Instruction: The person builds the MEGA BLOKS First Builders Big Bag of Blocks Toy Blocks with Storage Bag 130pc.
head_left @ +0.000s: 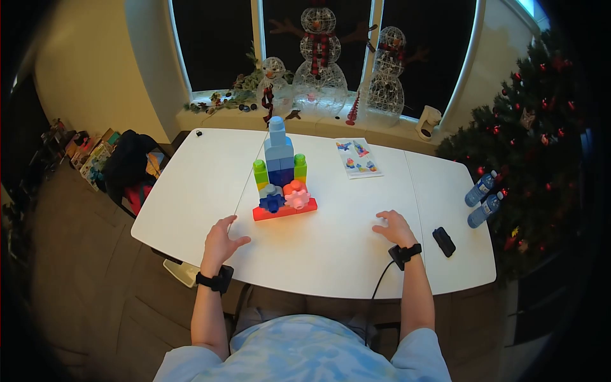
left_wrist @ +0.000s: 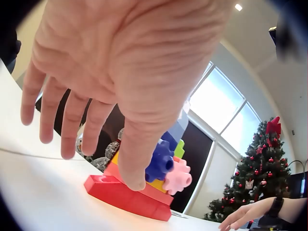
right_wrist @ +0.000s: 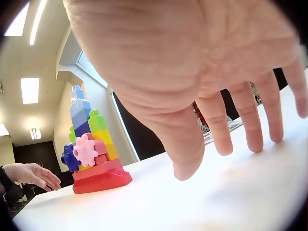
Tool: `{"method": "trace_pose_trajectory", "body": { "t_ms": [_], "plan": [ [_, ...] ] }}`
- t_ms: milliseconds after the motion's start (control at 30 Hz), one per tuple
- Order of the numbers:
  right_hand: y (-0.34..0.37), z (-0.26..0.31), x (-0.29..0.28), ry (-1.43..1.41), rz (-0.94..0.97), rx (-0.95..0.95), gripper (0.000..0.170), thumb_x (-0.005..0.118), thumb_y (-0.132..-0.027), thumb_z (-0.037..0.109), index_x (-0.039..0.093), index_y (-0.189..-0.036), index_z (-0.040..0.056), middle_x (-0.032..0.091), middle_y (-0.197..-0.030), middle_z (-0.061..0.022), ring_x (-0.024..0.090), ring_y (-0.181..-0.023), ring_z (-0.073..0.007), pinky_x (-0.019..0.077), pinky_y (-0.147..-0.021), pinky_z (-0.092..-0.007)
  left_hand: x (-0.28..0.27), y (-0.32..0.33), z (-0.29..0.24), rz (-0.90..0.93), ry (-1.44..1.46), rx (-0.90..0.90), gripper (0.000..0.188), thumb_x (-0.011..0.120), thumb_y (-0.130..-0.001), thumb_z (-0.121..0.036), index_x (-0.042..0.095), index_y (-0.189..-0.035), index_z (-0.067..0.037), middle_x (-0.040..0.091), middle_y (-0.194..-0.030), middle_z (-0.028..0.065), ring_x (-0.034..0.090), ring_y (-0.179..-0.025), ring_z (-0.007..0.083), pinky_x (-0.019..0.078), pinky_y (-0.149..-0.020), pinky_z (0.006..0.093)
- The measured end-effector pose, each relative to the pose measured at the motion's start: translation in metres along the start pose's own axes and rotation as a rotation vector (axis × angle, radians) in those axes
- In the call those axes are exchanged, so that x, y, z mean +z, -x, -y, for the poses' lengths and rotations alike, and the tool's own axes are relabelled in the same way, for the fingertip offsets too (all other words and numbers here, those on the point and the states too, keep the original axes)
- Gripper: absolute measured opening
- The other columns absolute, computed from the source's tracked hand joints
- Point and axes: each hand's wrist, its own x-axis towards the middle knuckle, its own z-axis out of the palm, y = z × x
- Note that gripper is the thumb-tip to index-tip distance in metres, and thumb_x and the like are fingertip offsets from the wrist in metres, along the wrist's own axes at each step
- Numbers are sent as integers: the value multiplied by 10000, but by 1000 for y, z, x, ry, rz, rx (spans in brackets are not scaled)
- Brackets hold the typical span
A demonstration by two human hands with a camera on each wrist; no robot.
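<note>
A tower of toy blocks stands upright on the white table, with a long red base (head_left: 285, 210), light blue blocks (head_left: 279, 149) on top and green blocks (head_left: 300, 167) at the sides. A dark blue gear (head_left: 272, 202) and a pink gear (head_left: 297, 198) are on its front. My left hand (head_left: 220, 244), fingers spread and relaxed, is left of the base and holds nothing. To the right of the tower, my right hand (head_left: 396, 229) hovers low over the table with relaxed fingers, also holding nothing. Neither hand touches the blocks.
A printed sheet (head_left: 359, 158) lies behind the tower to the right. Two water bottles (head_left: 485, 211) and a black case (head_left: 443, 242) are at the table's right side. Wire snowmen (head_left: 318, 57) line the window sill; a decorated tree (head_left: 522, 127) stands at the right.
</note>
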Motion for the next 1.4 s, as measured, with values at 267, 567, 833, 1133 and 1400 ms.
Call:
{"method": "trace_pose_trajectory", "body": {
  "t_ms": [267,567,833,1133,1400],
  "plan": [
    [44,-35,5,-141,-128,-36,436,823,-834,239,707,-1206,42,685,-1249,-158,635,-1182,-341,510,-1016,-417,36,26,-26,274,90,8,205,826,-824,-222,714,-844,-52,737,-778,79,713,-719,208,564,-695,337],
    [64,-151,-92,162,-542,312,803,918,-637,154,622,-1371,20,701,-1239,-209,665,-1144,-366,543,-977,-423,39,8,2,443,360,-25,256,858,-822,-255,726,-891,-46,699,-763,22,646,-702,123,531,-670,283],
    [41,-193,-88,269,-11,457,993,964,-565,195,548,-1459,75,624,-1379,-183,567,-1306,-362,505,-1088,-418,36,6,3,481,382,-26,240,855,-848,-224,718,-930,-45,684,-790,-4,623,-714,88,514,-676,258],
    [34,-180,-85,361,-132,417,779,955,-551,188,683,-1261,22,688,-1247,-210,666,-1136,-377,567,-986,-419,36,7,6,506,423,-29,242,851,-867,-195,705,-977,-36,688,-843,-7,627,-740,77,514,-696,241],
    [40,-103,-100,-511,-443,69,581,873,-719,91,617,-1235,18,671,-1071,-99,661,-962,-182,558,-869,-300,37,8,4,496,366,-45,262,854,-863,-210,712,-992,-32,691,-841,-5,631,-737,73,514,-690,241]
  ]
}}
